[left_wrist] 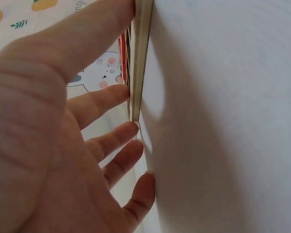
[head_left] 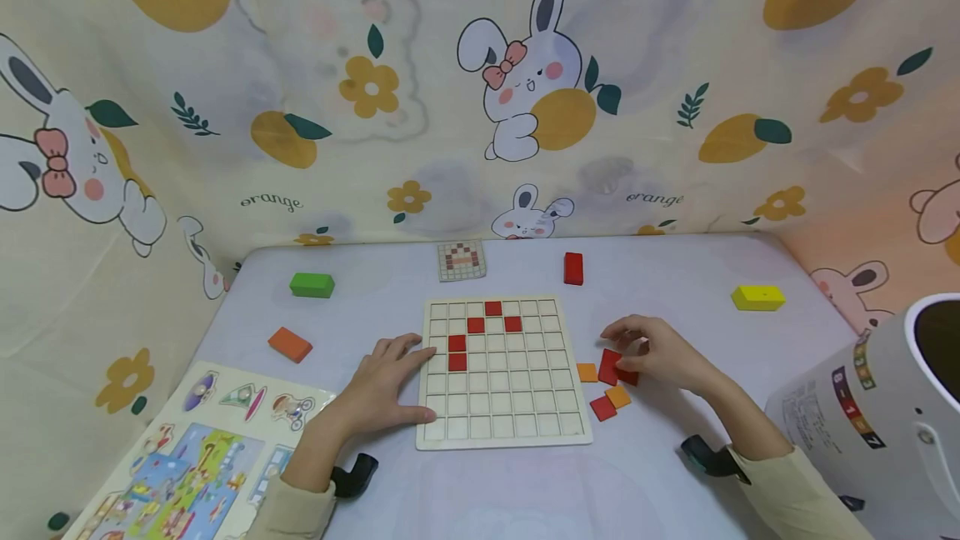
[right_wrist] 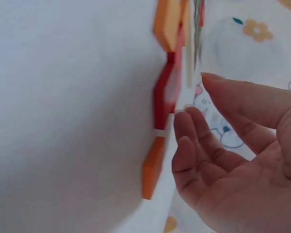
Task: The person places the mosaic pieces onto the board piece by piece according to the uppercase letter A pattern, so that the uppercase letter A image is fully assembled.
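Observation:
A cream gridded board lies flat, with several red square tiles set in its upper cells. My left hand is spread along the board's left side, fingertips and thumb touching its edge. To the right of the board lies a loose group of red tiles and orange tiles. Over this group is my right hand, fingers loosely bent. In the right wrist view a gap shows between thumb and fingers, with nothing held; the fingertips are close to a red tile.
A small pattern card lies behind the board. Around it are a green block, an orange block, a red block and a yellow block. A picture sheet is front left; a large white container stands right.

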Demonstrator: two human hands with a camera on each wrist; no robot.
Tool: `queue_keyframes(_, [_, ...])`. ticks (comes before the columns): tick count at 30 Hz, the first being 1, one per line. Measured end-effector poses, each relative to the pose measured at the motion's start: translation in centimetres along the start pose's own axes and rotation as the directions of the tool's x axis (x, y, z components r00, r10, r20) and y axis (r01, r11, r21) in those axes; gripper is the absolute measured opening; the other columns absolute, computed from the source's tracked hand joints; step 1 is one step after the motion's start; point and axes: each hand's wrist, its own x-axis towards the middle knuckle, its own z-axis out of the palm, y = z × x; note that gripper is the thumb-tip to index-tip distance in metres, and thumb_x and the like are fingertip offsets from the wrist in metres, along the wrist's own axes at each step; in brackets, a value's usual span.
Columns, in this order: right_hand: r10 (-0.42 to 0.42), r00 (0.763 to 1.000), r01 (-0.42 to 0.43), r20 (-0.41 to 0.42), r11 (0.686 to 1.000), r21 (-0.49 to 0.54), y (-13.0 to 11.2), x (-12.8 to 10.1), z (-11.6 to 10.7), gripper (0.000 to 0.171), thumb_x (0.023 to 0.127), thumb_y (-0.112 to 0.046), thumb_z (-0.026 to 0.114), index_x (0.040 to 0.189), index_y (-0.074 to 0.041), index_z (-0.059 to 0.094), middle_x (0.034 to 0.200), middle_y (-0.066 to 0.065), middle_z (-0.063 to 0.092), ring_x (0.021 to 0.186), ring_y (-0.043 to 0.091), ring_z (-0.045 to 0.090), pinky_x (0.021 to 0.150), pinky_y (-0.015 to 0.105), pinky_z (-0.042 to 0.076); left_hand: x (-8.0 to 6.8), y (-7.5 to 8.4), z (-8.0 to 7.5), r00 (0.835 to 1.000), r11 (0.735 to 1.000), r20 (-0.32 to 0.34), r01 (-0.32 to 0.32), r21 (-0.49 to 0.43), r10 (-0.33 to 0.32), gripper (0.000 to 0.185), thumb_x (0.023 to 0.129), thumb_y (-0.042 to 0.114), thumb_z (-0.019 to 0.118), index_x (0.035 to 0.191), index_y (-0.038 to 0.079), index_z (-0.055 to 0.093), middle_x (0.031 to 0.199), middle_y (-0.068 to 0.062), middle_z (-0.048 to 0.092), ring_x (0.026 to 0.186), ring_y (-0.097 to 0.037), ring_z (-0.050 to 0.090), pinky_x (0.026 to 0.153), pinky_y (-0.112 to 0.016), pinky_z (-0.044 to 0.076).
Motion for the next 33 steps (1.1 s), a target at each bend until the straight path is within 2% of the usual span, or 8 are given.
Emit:
queue_keyframes(6, [-0.014,1.000,0.014,-0.013,1.000,-0.020,0.4,0.0,0.7,0.035,0.082,0.005,0.074,0.116,0.004,0.065,0.110,0.015,0.065,0.097,0.028,0.057,0.076,0.025,0.053,0.0,0.1,-0.1,1.000,1.000,0.001,-0.006,-0.012,0.006,0.088,0.071,0.053,0.085,0.145,0.016,0.053,0.153,-0.010,0.039,0.136,-0.032,0.034,0.102,-0.054,0.038])
queue_keyframes(13, [-0.001,1.000,0.000,-0.022,0.999,-0.034,0.4,0.1,1.2,0.034,0.081,0.009,0.072,0.113,0.002,0.066,0.099,0.010,0.062,0.091,0.026,0.055,0.071,0.024,0.052,0.0,0.0,-0.1,1.000,1.000,0.001,-0.002,-0.018,0.002,0.089,0.070,0.052,0.086,0.145,0.016,0.053,0.153,-0.011,0.039,0.137,-0.033,0.033,0.104,-0.056,0.036])
queue_keyframes(27, [0.022,1.000,-0.022,-0.014,1.000,-0.021,0.2,0.0,1.4,0.034,0.081,0.009,0.072,0.113,0.001,0.065,0.098,0.008,0.061,0.091,0.026,0.054,0.069,0.025,0.053,-0.2,0.1,-0.3,1.000,1.000,0.016,0.019,-0.019,-0.019,0.090,0.071,0.051,0.086,0.146,0.018,0.052,0.155,-0.009,0.037,0.139,-0.032,0.032,0.107,-0.056,0.034])
queue_keyframes(33, [0.004,1.000,-0.006,-0.030,0.998,-0.057,-0.8,0.8,1.2,0.028,0.085,0.008,0.068,0.111,0.000,0.067,0.096,0.007,0.063,0.087,0.024,0.056,0.069,0.027,0.053,-0.2,0.2,-0.3,1.000,1.000,0.016,0.016,-0.012,-0.016,0.090,0.071,0.051,0.086,0.146,0.018,0.052,0.155,-0.010,0.037,0.138,-0.031,0.033,0.106,-0.054,0.035])
